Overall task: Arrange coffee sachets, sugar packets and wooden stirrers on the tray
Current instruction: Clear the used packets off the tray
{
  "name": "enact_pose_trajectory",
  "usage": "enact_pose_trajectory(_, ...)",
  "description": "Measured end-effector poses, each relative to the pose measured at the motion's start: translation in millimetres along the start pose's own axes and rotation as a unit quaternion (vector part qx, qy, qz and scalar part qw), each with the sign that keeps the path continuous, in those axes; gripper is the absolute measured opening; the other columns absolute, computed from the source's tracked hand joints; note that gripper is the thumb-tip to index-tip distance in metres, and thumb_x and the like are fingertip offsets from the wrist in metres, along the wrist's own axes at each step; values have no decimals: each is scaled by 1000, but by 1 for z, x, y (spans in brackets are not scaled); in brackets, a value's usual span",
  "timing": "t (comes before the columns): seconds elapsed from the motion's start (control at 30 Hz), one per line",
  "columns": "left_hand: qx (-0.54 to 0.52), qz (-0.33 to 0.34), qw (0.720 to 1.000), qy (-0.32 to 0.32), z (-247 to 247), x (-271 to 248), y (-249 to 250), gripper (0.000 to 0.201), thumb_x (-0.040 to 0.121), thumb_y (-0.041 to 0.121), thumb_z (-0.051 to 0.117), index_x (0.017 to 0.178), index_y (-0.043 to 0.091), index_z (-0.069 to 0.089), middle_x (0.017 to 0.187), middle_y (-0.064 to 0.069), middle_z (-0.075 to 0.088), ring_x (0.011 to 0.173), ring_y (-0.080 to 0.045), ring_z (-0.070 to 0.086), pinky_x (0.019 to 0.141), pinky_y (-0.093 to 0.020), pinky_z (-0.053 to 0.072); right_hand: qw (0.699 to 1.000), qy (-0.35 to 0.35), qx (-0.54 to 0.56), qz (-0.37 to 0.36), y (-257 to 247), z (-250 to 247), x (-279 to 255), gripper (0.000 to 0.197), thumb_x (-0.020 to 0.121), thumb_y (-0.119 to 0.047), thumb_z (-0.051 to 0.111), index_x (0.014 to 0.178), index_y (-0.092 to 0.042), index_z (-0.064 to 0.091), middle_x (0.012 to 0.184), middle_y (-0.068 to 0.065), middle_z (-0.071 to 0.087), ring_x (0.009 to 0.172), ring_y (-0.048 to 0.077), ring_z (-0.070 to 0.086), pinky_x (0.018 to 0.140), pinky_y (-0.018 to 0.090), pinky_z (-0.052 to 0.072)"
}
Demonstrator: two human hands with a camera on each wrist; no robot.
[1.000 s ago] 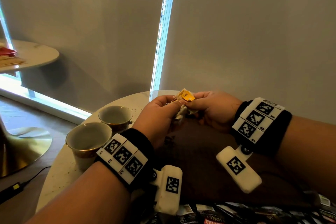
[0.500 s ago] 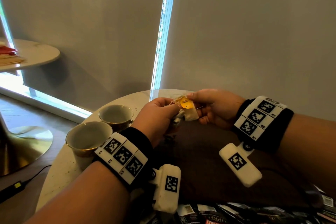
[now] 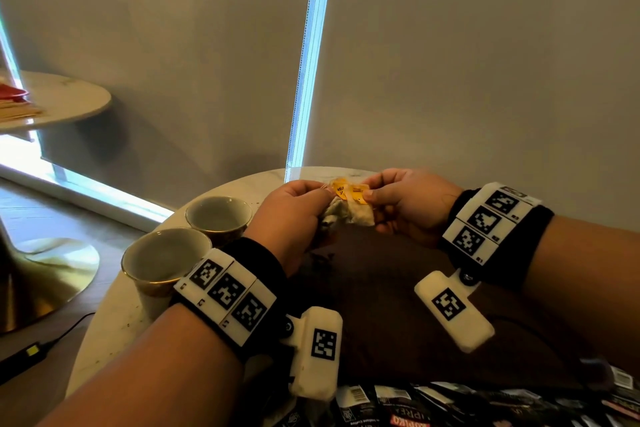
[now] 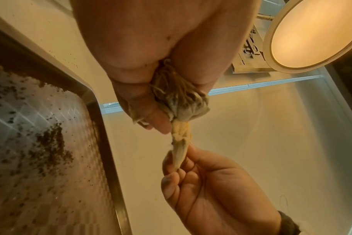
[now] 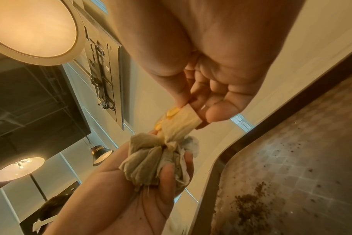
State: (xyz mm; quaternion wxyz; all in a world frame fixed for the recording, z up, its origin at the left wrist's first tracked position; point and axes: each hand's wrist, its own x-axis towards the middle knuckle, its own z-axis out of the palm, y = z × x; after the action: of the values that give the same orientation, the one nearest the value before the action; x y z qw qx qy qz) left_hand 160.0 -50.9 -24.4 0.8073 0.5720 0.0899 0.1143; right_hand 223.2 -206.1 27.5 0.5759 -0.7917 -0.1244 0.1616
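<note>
Both hands up over the tray (image 3: 398, 305), w/ a crumpled wad of beige tea-bag-like pouches (image 5: 151, 162) strung between them. Left hand (image 3: 291, 215) has fingers curled tight round the bulk of the wad; in the left wrist view the paper and strings bunch out of the closed fist. Right hand (image 3: 412, 204) pinches one pouch's end (image 5: 183, 122) between thumb and forefinger, other fingers loosely curled behind; that pouch is stretched taut from the wad toward the right hand. Yellow tags (image 3: 348, 191) sit on top of the wad, between the two hands, small print on them too blurred to read. Tray is dark brown w/ a raised rim and a checked liner; loose dark grains (image 5: 251, 206) are scattered over it, thickest in one patch, below the hands. Tray lies on a round pale table (image 3: 114, 319). Two cups (image 3: 166, 260), gold-banded, stand upright on the table just left of the tray, near each other, insides look bare. Dark sachets (image 3: 398, 406) w/ barcodes and red lettering lie in a heap at the near edge, by the wrists; whether on the tray or beside it, can't tell. Second round table (image 3: 62, 100) far left, well apart, w/ a red thing on it. A black cable (image 3: 52, 343) runs over the floor.
</note>
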Motion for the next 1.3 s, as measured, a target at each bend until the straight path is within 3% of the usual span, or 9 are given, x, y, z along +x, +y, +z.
enact_pose_trajectory(0.2,-26,19,999,31,-3,2,1,6,98,17,65,100,13,70,86,-8,73,64,-16,65,65,-36,61,999,27,31,7,1,-10,4,11,96,-1,57,96,-12,62,86,11,69,66,20,64,50,28,53)
enact_pose_trajectory(0.43,-86,87,988,98,-6,6,5,7,97,22,67,104,21,66,99,-8,74,75,-14,73,69,-34,60,992,81,-90,44,5,-22,18,18,94,1,61,91,-15,55,93,13,59,71,22,57,50,30,51)
enact_pose_trajectory(0.53,-83,112,982,125,-8,8,8,10,96,26,69,105,25,67,100,-6,75,81,-15,74,73,-36,62,986,72,-144,46,8,-18,32,22,93,6,58,83,-13,61,96,17,63,71,23,60,51,30,53)
enact_pose_trajectory(0.7,-101,142,976,133,-10,7,10,8,98,24,67,105,26,65,103,-3,74,89,-19,76,69,-31,61,981,26,-177,71,18,-1,57,34,92,12,52,73,-10,70,102,24,68,70,23,61,50,27,57)
enact_pose_trajectory(0.87,-90,156,974,137,-12,9,8,8,99,24,65,106,27,65,106,-3,75,90,-17,76,77,-39,63,982,-12,-160,99,22,20,73,33,90,16,47,81,-5,72,96,21,61,68,19,55,60,30,56)
enact_pose_trajectory(0.97,-81,154,975,136,-13,11,7,9,98,26,66,107,28,66,104,-2,76,89,-17,76,80,-43,63,987,-18,-126,99,22,24,81,34,88,17,50,82,-7,73,97,18,65,73,20,59,67,32,57)
enact_pose_trajectory(1.07,-70,160,975,135,-13,12,5,10,97,27,67,106,30,66,97,2,76,85,-15,76,80,-44,64,990,-44,-76,110,21,25,87,35,89,18,47,93,-5,73,92,15,67,67,16,63,70,33,59)
enact_pose_trajectory(1.2,-64,163,976,133,-13,11,4,11,95,30,68,106,31,66,98,3,76,88,-16,76,82,-46,63,984,-70,-97,130,24,30,89,37,91,16,45,109,-4,70,104,16,67,82,18,67,66,31,58)
enact_pose_trajectory(1.3,-65,161,976,132,-14,11,4,16,91,35,70,107,31,66,104,1,76,93,-19,76,83,-47,62,970,-80,-186,135,22,27,90,35,94,8,50,122,-6,66,98,12,66,76,18,64,51,26,56)
